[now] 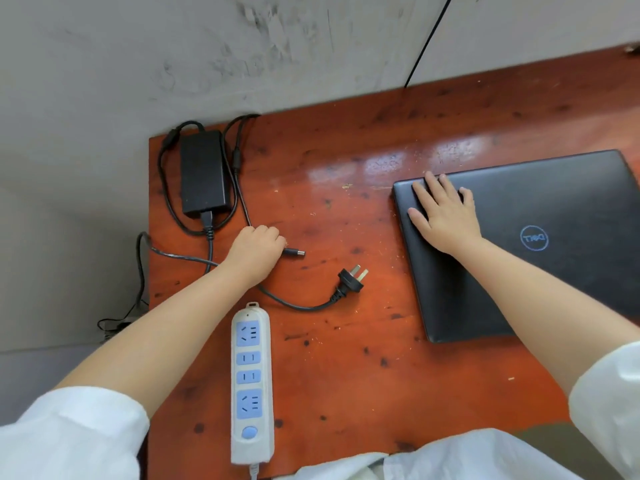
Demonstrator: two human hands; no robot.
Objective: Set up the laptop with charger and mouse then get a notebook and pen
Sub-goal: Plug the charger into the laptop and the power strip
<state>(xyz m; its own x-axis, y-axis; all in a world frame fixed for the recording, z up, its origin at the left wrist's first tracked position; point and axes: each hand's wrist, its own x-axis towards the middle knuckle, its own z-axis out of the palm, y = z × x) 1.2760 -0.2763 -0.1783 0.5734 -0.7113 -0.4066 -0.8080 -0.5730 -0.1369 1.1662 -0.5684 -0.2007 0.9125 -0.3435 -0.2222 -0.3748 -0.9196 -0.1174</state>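
One closed laptop (540,244) lies on the right side of the reddish wooden bench (346,358), lid up, with a round logo showing. The right hand (445,216) rests flat on the lid's near-left corner, its fingers (424,199) spread wide and gripping nothing. One charger brick (203,171) sits at the far-left corner of the bench, with its black cords looped loosely around it. The left hand (256,254) is curled into a fist around the thin cord just behind the one round plug tip (294,252), which pokes out to the right of the knuckles; the tip looks to lie on or just above the wood, though which is hard to tell from this angle. One three-pin wall plug (351,278) lies loose on the bench between the left hand and the laptop, pins pointing up and to the right, its cord curving back under the left wrist. One white power strip (252,382) lies lengthwise near the front edge, below the left forearm, with four blue socket groups and one round blue button at its near end; nothing is plugged into it. Two white sleeves (69,434) are pushed up past the forearms. One thin dark cable (427,39) runs down the grey wall behind the bench.
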